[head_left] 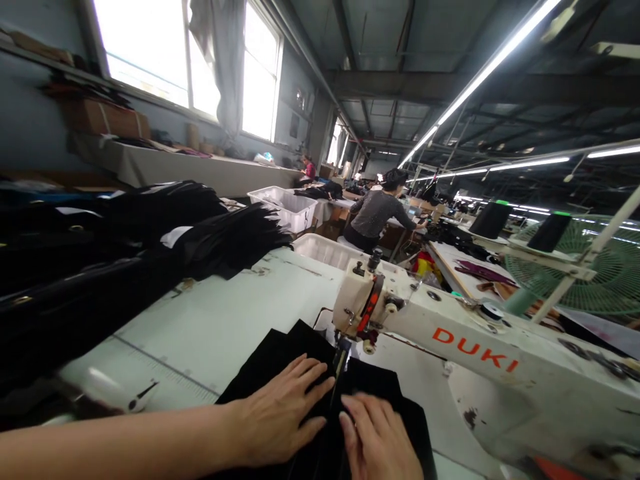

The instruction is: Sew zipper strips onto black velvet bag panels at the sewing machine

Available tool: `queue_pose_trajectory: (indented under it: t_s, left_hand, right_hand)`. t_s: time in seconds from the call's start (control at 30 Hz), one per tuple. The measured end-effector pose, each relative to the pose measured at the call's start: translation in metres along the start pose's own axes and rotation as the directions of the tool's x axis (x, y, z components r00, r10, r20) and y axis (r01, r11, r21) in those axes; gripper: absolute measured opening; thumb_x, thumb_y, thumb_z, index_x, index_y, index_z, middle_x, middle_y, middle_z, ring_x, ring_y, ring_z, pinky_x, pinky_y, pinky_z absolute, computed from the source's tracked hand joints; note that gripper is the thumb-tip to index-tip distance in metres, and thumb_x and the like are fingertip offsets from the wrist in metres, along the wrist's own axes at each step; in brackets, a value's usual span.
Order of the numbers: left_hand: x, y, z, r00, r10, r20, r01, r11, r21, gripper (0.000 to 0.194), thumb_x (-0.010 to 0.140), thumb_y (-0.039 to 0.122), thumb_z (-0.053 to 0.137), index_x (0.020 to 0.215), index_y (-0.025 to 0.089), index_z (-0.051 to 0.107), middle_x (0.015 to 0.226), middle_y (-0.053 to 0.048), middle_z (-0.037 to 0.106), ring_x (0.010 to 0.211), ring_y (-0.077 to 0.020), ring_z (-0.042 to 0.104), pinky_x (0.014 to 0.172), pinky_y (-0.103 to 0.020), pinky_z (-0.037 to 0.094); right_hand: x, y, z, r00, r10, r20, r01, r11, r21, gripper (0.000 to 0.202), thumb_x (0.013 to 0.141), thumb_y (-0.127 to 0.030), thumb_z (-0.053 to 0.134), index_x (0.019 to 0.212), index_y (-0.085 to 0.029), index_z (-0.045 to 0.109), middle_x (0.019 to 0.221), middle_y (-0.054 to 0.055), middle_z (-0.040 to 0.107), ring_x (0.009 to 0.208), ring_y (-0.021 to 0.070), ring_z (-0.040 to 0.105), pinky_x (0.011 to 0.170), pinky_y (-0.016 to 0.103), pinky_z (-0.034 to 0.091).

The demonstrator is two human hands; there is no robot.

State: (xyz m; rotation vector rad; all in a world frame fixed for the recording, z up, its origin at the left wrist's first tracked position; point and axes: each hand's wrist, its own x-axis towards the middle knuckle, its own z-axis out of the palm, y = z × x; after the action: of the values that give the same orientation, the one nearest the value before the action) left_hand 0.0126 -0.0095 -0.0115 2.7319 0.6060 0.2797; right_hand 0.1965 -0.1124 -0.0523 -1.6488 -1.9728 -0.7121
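Note:
Black fabric lies across the bed of a white sewing machine, passing under the needle and presser foot. My left hand rests flat on it, fingers spread, just left of the foot. On the right, in front of the foot, my right hand has its fingers bent and close together, with the thumb near the index finger at the fabric. The fabric under both palms is hidden.
Stacked black garment pieces cover the table's left side. A small pair of thread snips lies near a printed ruler. Behind the machine are white plastic bins and a seated person. Thread cones and a green fan stand right.

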Motion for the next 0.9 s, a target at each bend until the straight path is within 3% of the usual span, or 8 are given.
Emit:
queue_pose_trajectory:
  t_s: [0.03, 0.1, 0.2, 0.37, 0.63, 0.77, 0.9]
  left_hand:
    - [0.0, 0.0, -0.003, 1.0, -0.006, 0.013, 0.007, 0.999, -0.039, 0.059, 0.09, 0.026, 0.062, 0.145, 0.01, 0.048, 0.149, -0.021, 0.046, 0.141, -0.0381, 0.039, 0.117, -0.059, 0.029]
    - [0.001, 0.0, -0.01, 0.998, 0.008, 0.054, -0.003, 0.995, -0.1, 0.063, 0.089, 0.025, 0.06, 0.148, 0.011, 0.044, 0.152, -0.019, 0.042, 0.142, -0.0356, 0.037, 0.118, -0.06, 0.024]
    - [0.002, -0.002, -0.019, 0.993, 0.026, 0.115, -0.011, 0.991, -0.131, 0.067, 0.089, 0.025, 0.06, 0.151, 0.011, 0.038, 0.154, -0.019, 0.037, 0.144, -0.0339, 0.033, 0.118, -0.061, 0.019]
    - [0.008, -0.006, -0.024, 0.993, 0.032, 0.11, -0.016, 0.99, -0.138, 0.071, 0.085, 0.023, 0.065, 0.151, 0.011, 0.039, 0.153, -0.019, 0.039, 0.144, -0.0344, 0.034, 0.118, -0.06, 0.017]
    - [0.026, -0.03, -0.013, 0.998, 0.015, 0.057, -0.008, 0.992, -0.124, 0.065, 0.093, 0.033, 0.058, 0.15, 0.01, 0.039, 0.155, -0.02, 0.036, 0.146, -0.0332, 0.029, 0.119, -0.061, 0.013]
    - [0.028, -0.032, -0.013, 0.994, 0.009, 0.105, 0.005, 0.992, -0.126, 0.066, 0.092, 0.032, 0.058, 0.151, 0.009, 0.039, 0.156, -0.02, 0.034, 0.147, -0.0342, 0.027, 0.119, -0.061, 0.012]
    - [0.029, -0.027, -0.016, 0.987, -0.005, 0.161, 0.021, 0.996, -0.092, 0.067, 0.092, 0.029, 0.057, 0.152, 0.01, 0.036, 0.156, -0.019, 0.033, 0.147, -0.0333, 0.025, 0.119, -0.061, 0.012]
  right_hand:
    - [0.007, 0.013, 0.008, 0.99, -0.138, 0.023, 0.139, 0.989, -0.056, 0.037, 0.107, -0.032, 0.032, 0.122, -0.024, 0.065, 0.117, 0.006, 0.07, 0.095, 0.0195, 0.071, 0.076, 0.031, 0.058]
    - [0.014, 0.034, 0.025, 0.954, -0.296, 0.045, 0.3, 0.943, -0.147, 0.039, 0.104, -0.032, 0.035, 0.133, -0.021, 0.058, 0.134, 0.001, 0.061, 0.113, 0.0203, 0.065, 0.083, 0.033, 0.058]
    - [0.011, 0.048, 0.049, 0.919, -0.39, 0.05, 0.391, 0.895, -0.214, 0.042, 0.1, -0.038, 0.043, 0.134, -0.018, 0.058, 0.138, -0.002, 0.057, 0.115, 0.0185, 0.064, 0.078, 0.033, 0.059]
    - [0.006, 0.049, 0.07, 0.934, -0.358, 0.008, 0.353, 0.916, -0.19, 0.037, 0.096, -0.035, 0.049, 0.124, -0.016, 0.064, 0.127, 0.001, 0.066, 0.106, 0.0196, 0.068, 0.077, 0.031, 0.06]
    - [0.034, 0.061, 0.076, 0.961, -0.267, 0.064, 0.272, 0.959, -0.077, 0.033, 0.101, -0.022, 0.04, 0.121, -0.014, 0.064, 0.124, 0.009, 0.067, 0.11, 0.0207, 0.067, 0.089, 0.029, 0.059]
    - [0.018, 0.062, 0.072, 0.94, -0.341, 0.0, 0.34, 0.937, -0.086, 0.03, 0.098, -0.026, 0.048, 0.119, -0.016, 0.067, 0.122, 0.007, 0.068, 0.105, 0.0235, 0.069, 0.085, 0.032, 0.061]
    - [0.004, 0.057, 0.073, 0.924, -0.38, -0.043, 0.377, 0.924, -0.066, 0.033, 0.094, -0.026, 0.053, 0.122, -0.016, 0.066, 0.122, 0.002, 0.068, 0.104, 0.0208, 0.069, 0.086, 0.031, 0.061]
